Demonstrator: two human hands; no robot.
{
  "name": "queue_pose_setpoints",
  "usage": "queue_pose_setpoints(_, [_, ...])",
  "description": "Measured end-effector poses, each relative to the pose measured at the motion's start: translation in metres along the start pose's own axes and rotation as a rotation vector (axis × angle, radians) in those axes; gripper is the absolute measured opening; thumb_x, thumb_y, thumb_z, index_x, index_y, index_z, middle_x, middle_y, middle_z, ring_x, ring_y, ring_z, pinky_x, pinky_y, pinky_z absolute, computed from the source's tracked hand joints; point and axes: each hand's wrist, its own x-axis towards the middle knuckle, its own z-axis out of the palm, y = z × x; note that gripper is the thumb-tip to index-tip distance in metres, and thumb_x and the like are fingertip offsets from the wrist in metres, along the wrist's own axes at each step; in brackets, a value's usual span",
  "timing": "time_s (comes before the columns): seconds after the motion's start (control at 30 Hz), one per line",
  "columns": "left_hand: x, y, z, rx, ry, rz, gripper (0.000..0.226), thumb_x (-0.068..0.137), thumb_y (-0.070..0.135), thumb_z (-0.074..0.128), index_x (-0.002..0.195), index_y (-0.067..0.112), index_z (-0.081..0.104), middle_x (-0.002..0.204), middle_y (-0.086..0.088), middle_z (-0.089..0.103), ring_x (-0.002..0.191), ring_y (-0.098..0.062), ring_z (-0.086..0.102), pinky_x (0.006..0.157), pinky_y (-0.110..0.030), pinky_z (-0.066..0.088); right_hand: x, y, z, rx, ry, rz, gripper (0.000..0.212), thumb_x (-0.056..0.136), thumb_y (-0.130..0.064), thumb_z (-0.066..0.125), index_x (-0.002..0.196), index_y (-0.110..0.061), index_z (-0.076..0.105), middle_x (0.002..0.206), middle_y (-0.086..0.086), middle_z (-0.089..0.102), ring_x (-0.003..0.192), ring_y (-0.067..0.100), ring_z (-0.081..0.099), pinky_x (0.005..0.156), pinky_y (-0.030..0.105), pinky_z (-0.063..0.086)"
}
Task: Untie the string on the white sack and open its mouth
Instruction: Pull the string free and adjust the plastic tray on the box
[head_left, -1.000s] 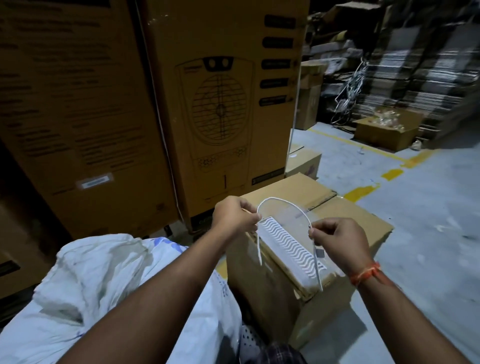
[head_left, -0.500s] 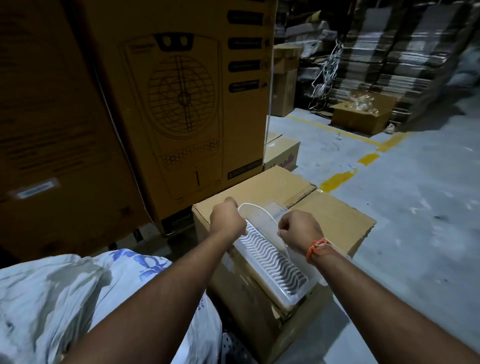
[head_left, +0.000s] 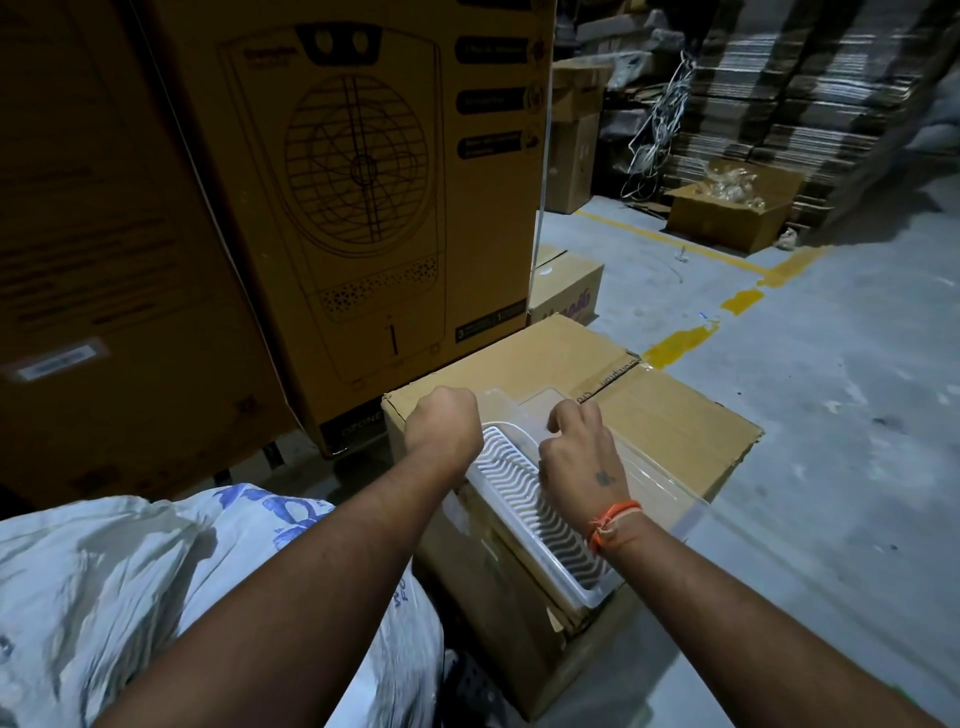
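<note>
The white sack (head_left: 130, 597) with blue print lies crumpled at the lower left, under my left forearm; its mouth is not visible. Both hands are away from it, over a cardboard box (head_left: 685, 441). My left hand (head_left: 444, 428) is a closed fist gripping one end of a thin white string (head_left: 511, 427). The string arcs in a short loop across to my right hand (head_left: 576, 457), whose fingers are curled on the other end. Both hands hover just above a white ribbed plastic tray (head_left: 535, 525) lying on the box.
Tall cardboard cartons (head_left: 363, 182) printed with a fan drawing stand close behind the box. A small carton (head_left: 566, 291) sits to their right. The grey floor (head_left: 831, 415) with yellow lines lies on the right. An open box (head_left: 727, 213) and stacked flat cardboard stand at the back.
Both hands have come closer together and lowered towards the tray, so the string's loop between them is now shorter and flatter. The camera has tilted down and moved nearer.
</note>
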Motion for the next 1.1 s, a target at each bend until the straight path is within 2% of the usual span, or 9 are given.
queue_pose_setpoints(0.17, [0.001,-0.001,0.001,0.071,0.013,0.054,0.008,0.096,0.007,0.062,0.098,0.01,0.068,0.086,-0.01,0.059,0.078,-0.028,0.06,0.062,-0.034,0.049,0.0,0.005,0.005,0.036,-0.121,0.023,0.009,0.088,-0.018,0.07,0.084,-0.014,0.077,0.121,0.003,0.052,0.114,0.024,0.041,0.089,0.032,0.043])
queue_pose_setpoints(0.27, [0.003,-0.002,0.003,0.019,0.049,0.078,0.011,0.095,0.02,0.068,0.086,0.015,0.063,0.076,-0.005,0.054,0.072,-0.025,0.056,0.059,-0.033,0.047,-0.001,0.011,0.001,0.081,-0.144,0.035,0.013,0.088,-0.03,0.072,0.092,-0.021,0.081,0.122,0.0,0.051,0.116,0.021,0.04,0.091,0.031,0.045])
queue_pose_setpoints(0.4, [0.011,-0.005,0.008,-0.212,0.043,0.195,0.017,0.093,0.036,0.066,0.097,0.023,0.076,0.088,0.001,0.074,0.077,-0.018,0.067,0.065,-0.031,0.057,-0.009,0.03,-0.017,0.318,-0.028,0.174,0.01,0.086,-0.031,0.073,0.093,-0.027,0.079,0.11,-0.006,0.052,0.11,0.013,0.041,0.086,0.023,0.038])
queue_pose_setpoints(0.5, [0.011,-0.004,0.002,-0.415,-0.038,0.29,0.022,0.093,0.038,0.066,0.106,0.027,0.079,0.089,0.008,0.076,0.079,-0.009,0.068,0.072,-0.027,0.057,-0.022,0.049,-0.024,0.411,-0.018,0.285,0.009,0.087,-0.027,0.072,0.093,-0.029,0.078,0.106,-0.006,0.054,0.11,0.013,0.042,0.088,0.025,0.034])
queue_pose_setpoints(0.6, [0.012,0.003,-0.004,-0.57,-0.036,0.356,0.026,0.094,0.036,0.067,0.113,0.023,0.078,0.091,0.007,0.076,0.084,-0.007,0.07,0.079,-0.029,0.061,-0.038,0.07,-0.022,0.518,-0.025,0.414,0.009,0.084,-0.027,0.073,0.09,-0.032,0.078,0.107,-0.003,0.06,0.111,0.019,0.052,0.094,0.032,0.045])
queue_pose_setpoints(0.67, [0.018,0.009,-0.007,-0.634,-0.059,0.397,0.027,0.095,0.032,0.067,0.116,0.021,0.078,0.103,0.004,0.078,0.093,-0.009,0.071,0.087,-0.032,0.061,-0.049,0.084,-0.019,0.618,0.041,0.508,0.01,0.084,-0.025,0.074,0.09,-0.031,0.079,0.109,-0.001,0.064,0.106,0.021,0.06,0.085,0.033,0.052])
queue_pose_setpoints(0.77, [0.035,0.019,-0.013,-0.616,-0.13,0.428,0.021,0.095,0.028,0.07,0.113,0.025,0.08,0.121,0.004,0.075,0.111,-0.012,0.066,0.093,-0.029,0.053,-0.063,0.101,-0.011,0.716,0.15,0.661,0.008,0.084,-0.022,0.076,0.087,-0.03,0.078,0.109,0.001,0.069,0.097,0.018,0.062,0.072,0.03,0.054])
queue_pose_setpoints(0.9, [0.071,0.039,-0.01,-0.544,-0.234,0.39,0.018,0.095,0.019,0.073,0.11,0.024,0.08,0.137,0.001,0.068,0.132,-0.018,0.057,0.099,-0.028,0.042,-0.074,0.116,0.007,0.766,0.153,0.81,0.012,0.07,-0.039,0.077,0.082,-0.036,0.077,0.105,0.003,0.07,0.094,0.021,0.067,0.091,0.046,0.06])
queue_pose_setpoints(1.1, [0.123,0.065,0.014,-0.423,-0.569,0.296,0.034,0.093,-0.001,0.071,0.121,0.018,0.075,0.139,-0.012,0.062,0.123,-0.031,0.064,0.077,-0.029,0.063,-0.082,0.129,0.035,0.784,0.059,0.869,0.019,0.07,-0.035,0.083,0.089,-0.032,0.078,0.118,0.008,0.065,0.106,0.019,0.063,0.099,0.039,0.055])
